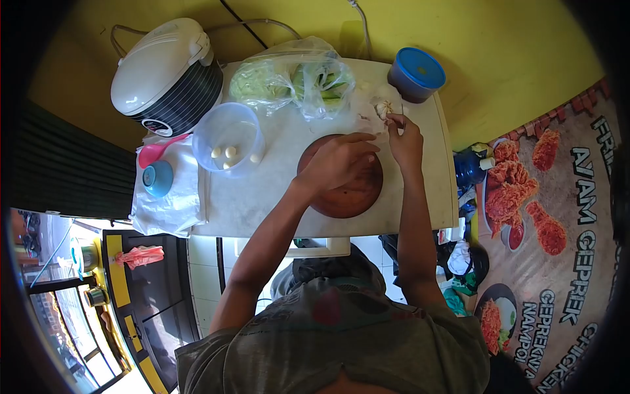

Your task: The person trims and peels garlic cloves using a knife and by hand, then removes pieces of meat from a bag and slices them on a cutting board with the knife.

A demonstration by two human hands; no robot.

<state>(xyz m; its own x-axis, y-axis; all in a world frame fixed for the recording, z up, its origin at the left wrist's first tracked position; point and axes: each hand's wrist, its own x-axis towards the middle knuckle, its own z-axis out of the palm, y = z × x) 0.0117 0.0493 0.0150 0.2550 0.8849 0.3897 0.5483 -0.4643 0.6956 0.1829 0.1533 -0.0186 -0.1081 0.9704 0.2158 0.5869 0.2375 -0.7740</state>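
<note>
Garlic (384, 109) pinched right there in the right hand's (405, 139) nearly closed fingertips, left hand (340, 161) loosely curled over a wooden board (346, 202), its hold impossible to tell, pale table (262, 213) beneath, yellow wall (499, 46) beyond, clear tub (230, 126) of peeled cloves (230, 152) well left of the grip, bagged green vegetables (262, 84) nearer, blue-lidded container (415, 73) just past.

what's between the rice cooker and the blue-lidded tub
In the head view, a clear plastic bag holding green vegetables lies on the table between the rice cooker and the blue-lidded tub.
</note>
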